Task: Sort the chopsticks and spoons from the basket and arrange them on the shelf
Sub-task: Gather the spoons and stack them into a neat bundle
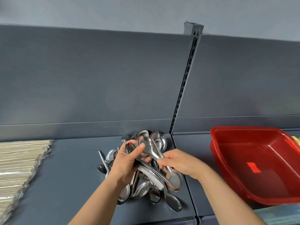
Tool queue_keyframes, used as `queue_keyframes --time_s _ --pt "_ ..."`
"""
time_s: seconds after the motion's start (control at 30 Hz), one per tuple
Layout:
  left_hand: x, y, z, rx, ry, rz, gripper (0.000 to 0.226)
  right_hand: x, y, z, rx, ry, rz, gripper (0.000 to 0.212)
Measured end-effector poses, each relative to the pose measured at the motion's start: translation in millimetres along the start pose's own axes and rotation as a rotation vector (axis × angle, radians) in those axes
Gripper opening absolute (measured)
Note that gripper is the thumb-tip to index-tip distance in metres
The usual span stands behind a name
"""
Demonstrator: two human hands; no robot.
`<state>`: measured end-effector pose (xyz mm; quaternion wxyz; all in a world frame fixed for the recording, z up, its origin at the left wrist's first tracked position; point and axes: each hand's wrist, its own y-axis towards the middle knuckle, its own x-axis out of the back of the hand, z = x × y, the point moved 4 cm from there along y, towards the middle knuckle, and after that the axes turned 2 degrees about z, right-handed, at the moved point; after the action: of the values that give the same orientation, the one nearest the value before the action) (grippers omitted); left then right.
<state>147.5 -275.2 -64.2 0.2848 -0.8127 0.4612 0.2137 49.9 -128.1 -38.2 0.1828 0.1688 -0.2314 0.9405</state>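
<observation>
Your left hand [128, 161] is curled round a nested stack [151, 175] of steel spoons. The thumb lies over the top bowl, and the handles fan down and to the right. Your right hand [180, 163] is just beside it, its fingertips pinching the handle of a single spoon [145, 143]. The two hands almost meet over the work. Glare makes it hard to match every handle to its bowl.

Key relation: the single spoon's long axis runs from upper left (bowl, by your left thumb) to lower right (handle, in your right fingers). That is roughly parallel to the stack's handles. Judgement: it is close to aligned for nesting, so slide it along that axis rather than twisting it.

Directly beneath both hands is the loose spoon pile [139, 190] on the shelf [68, 168]. Its spoons point every way, and it reaches back to the rear panel [97, 78]. Both hands are equally near it; the right looks like the picker.

The chopsticks [17, 166] lie in flat rows at far left, well apart from the spoons. The red basket [227, 176] sits to the right, near your right forearm, and its visible floor shows only a label. Judgement: the basket is emptied and the spoon ordering is unfinished.
</observation>
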Motion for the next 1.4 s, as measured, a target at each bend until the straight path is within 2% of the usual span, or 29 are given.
queue_keyframes --time_s 0.07,0.17,0.3,0.5,0.57,0.67,0.77,0.83,0.93,1.0,1.13,1.27,1.33,1.4 --pt "1 2 -3 -0.028 0.074 -0.035 0.036 -4 1 2 -0.004 -0.012 -0.001 0.028" --pt "8 3 -3 -0.063 0.143 -0.078 0.015 -1 1 1 -0.027 0.003 -0.044 0.034" --pt "18 1 -2 -0.070 0.093 -0.121 0.025 12 -2 5 -0.013 0.118 -0.184 0.037" --pt "21 -4 -5 -0.106 0.152 -0.103 0.034 29 -3 8 0.100 0.440 -0.438 0.021" --pt "21 -5 -4 -0.083 0.077 -0.103 0.031 28 -2 8 0.138 0.535 -0.487 0.014" --pt "16 -6 -1 -0.035 0.015 -0.107 0.027 16 3 8 0.099 0.681 -0.511 0.011" --pt "11 -8 1 -0.042 0.055 -0.047 0.009 0 8 9 0.067 0.745 -0.474 0.007" --pt "10 -8 1 -0.042 0.074 -0.019 0.022 -8 10 10 0.084 0.722 -0.466 0.007" --pt "8 -11 1 -0.023 0.085 0.016 0.025 -20 12 14 0.109 0.646 -0.434 0.008" --pt "9 -10 2 -0.021 0.048 -0.024 0.024 -26 13 16 0.136 0.606 -0.388 0.012" --pt "22 -4 -1 -0.063 0.005 -0.136 0.030 -11 6 2 0.111 0.542 -0.476 0.014" --pt "31 1 -10 -0.097 -0.023 -0.196 0.018 -5 3 -8 0.102 0.460 -0.370 0.013" --pt "32 2 -14 -0.118 0.007 -0.219 0.009 -1 4 -17 0.027 0.319 -0.432 0.015" --pt "34 3 -16 -0.118 0.051 -0.213 0.019 3 5 -30 -0.113 0.065 -0.485 0.020"
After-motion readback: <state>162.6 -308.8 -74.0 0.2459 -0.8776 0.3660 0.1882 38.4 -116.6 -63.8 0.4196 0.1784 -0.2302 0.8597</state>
